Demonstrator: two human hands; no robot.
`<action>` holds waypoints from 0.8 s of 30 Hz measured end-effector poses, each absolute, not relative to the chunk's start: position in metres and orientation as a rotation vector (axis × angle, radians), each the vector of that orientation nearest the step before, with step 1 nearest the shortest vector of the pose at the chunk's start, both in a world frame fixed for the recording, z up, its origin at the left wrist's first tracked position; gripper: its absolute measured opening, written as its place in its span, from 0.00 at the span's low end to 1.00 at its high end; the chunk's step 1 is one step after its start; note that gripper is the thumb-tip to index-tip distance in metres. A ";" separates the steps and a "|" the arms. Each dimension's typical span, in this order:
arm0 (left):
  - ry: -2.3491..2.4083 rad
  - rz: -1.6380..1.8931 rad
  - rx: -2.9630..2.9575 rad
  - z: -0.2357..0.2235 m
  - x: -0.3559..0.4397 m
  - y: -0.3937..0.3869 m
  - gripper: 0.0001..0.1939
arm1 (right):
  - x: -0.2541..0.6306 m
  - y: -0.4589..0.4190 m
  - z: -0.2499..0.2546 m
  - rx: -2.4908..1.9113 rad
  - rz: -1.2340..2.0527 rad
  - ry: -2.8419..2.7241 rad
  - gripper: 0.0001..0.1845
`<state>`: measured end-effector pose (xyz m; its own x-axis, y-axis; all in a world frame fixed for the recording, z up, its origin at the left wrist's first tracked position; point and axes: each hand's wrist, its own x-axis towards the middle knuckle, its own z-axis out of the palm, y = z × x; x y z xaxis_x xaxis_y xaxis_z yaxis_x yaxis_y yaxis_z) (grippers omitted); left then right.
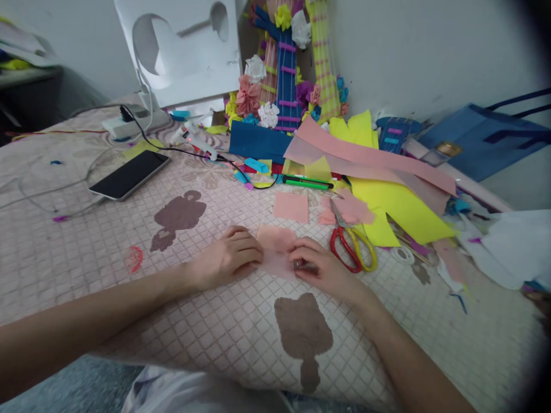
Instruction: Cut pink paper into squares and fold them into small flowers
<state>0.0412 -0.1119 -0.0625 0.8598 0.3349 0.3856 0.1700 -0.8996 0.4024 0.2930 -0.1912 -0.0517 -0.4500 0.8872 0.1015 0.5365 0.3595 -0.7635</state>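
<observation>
Pink paper [275,246] lies low over the near middle of the table [224,321], pinched at both sides. The left hand [236,255] has its fingers bunched together on the left edge, and the right hand [316,264] curls its fingers in on the right edge, the thumb mostly hidden from me.

Just beyond the paper sits a flat pink square [291,207], with pink scraps [348,209] to its right. Scissors [346,232] lie near the right hand, one handle red and one yellow, blades pointing away and touching the scraps. A white tape roll [403,255] is farther right.

Past the square there's a green cutter [307,182], then blue paper [259,140] and long pink strips [370,155] that run right over bright yellow paper [396,209].

On the far left, a black-screened phone [130,175] rests beside cables, with a glue gun [196,142] between it and the blue paper. Decorated guitars [287,80] stand at the far side, right of a white foam panel [185,51].
</observation>
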 end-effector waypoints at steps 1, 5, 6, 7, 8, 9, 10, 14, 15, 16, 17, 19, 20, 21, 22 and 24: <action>0.373 0.626 2.661 -0.062 0.040 -0.110 0.07 | 0.293 -0.191 -0.051 -1.236 0.914 -2.125 0.13; 0.341 0.611 2.536 -0.061 0.038 -0.106 0.06 | 0.291 -0.190 -0.050 -1.231 0.830 -2.141 0.10; 0.327 0.617 2.502 -0.061 0.038 -0.105 0.05 | 0.290 -0.190 -0.050 -1.233 0.826 -2.127 0.09; 0.319 0.619 2.467 -0.060 0.039 -0.104 0.05 | 0.288 -0.189 -0.050 -1.241 0.828 -2.109 0.09; 0.319 0.623 2.431 -0.059 0.040 -0.103 0.05 | 0.286 -0.189 -0.050 -1.256 0.829 -2.090 0.09; 0.328 0.623 2.394 -0.058 0.041 -0.102 0.05 | 0.284 -0.189 -0.050 -1.276 0.826 -2.071 0.09; 0.344 0.619 2.362 -0.057 0.042 -0.102 0.05 | 0.281 -0.189 -0.050 -1.299 0.817 -2.054 0.08; 0.423 0.560 2.311 -0.052 0.051 -0.099 0.04 | 0.273 -0.189 -0.049 -1.395 0.760 -2.015 0.07; 0.435 0.534 2.308 -0.051 0.053 -0.098 0.03 | 0.271 -0.189 -0.049 -1.412 0.747 -2.009 0.06; 0.444 0.510 2.303 -0.051 0.055 -0.097 0.03 | 0.271 -0.189 -0.049 -1.424 0.735 -2.004 0.06; 0.453 0.494 2.294 -0.050 0.057 -0.097 0.03 | 0.270 -0.189 -0.049 -1.430 0.727 -1.999 0.06; 0.484 0.491 2.274 -0.051 0.060 -0.097 0.03 | 0.270 -0.190 -0.048 -1.435 0.724 -1.992 0.06; 0.511 0.502 2.266 -0.051 0.061 -0.098 0.03 | 0.269 -0.190 -0.048 -1.439 0.722 -1.987 0.06; 0.540 0.519 2.258 -0.052 0.061 -0.099 0.03 | 0.269 -0.190 -0.049 -1.445 0.716 -1.982 0.06; 0.565 0.533 2.249 -0.053 0.062 -0.100 0.03 | 0.268 -0.190 -0.049 -1.456 0.704 -1.974 0.07; 0.603 0.549 2.215 -0.055 0.063 -0.102 0.04 | 0.265 -0.190 -0.050 -1.483 0.667 -1.959 0.06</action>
